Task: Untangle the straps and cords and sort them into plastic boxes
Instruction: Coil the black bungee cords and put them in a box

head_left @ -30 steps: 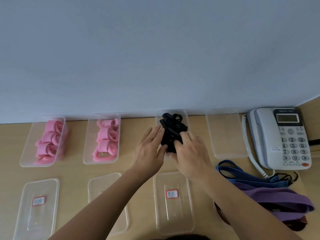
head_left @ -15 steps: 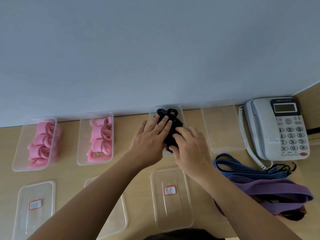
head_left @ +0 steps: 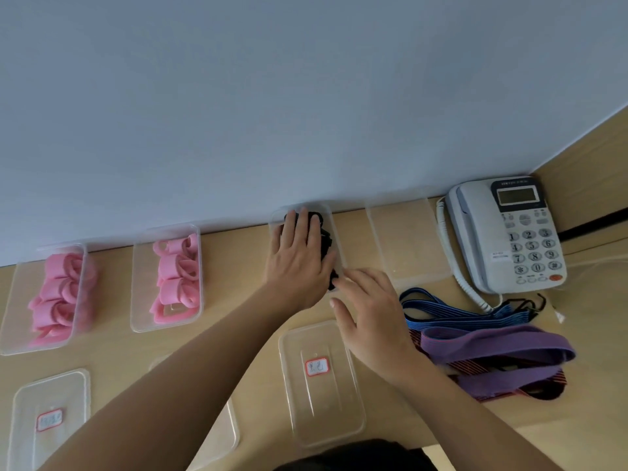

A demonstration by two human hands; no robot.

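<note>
Black straps (head_left: 325,242), bunched, lay in the third box (head_left: 276,219) of the back row, hard against the wall (head_left: 306,96). I noted the left hand (head_left: 299,263) flat on top of the bundle, fingers straight and together, pressing it down and gripping nothing. Only the right edge and the near tail of the bundle showed past that hand.

Right hand (head_left: 370,314) sat just in front of the box's near end, fingers loose and slightly spread, holding nothing. Its fingertips were at the tail of the bundle; from my screen I could not tell whether they touched it.

To the right of that box stood an empty box (head_left: 407,243). To the left, well apart, two more boxes (head_left: 139,287) (head_left: 13,300), each filled with pink straps (head_left: 176,277) (head_left: 57,294) in loops.

Front row: a clear lid (head_left: 323,402) with a red-bordered label (head_left: 317,366) just below the right hand, another labelled lid (head_left: 51,416) at far left, and a third lid (head_left: 226,433) mostly hidden under the left forearm.

On the wooden table (head_left: 238,317) to the right lay the unsorted heap: a blue striped strap (head_left: 452,311) at the back, a purple strap (head_left: 496,345) over a red-and-black strap (head_left: 475,368). A grey telephone (head_left: 503,232) stood in the corner, its coiled cord running down beside the heap.
</note>
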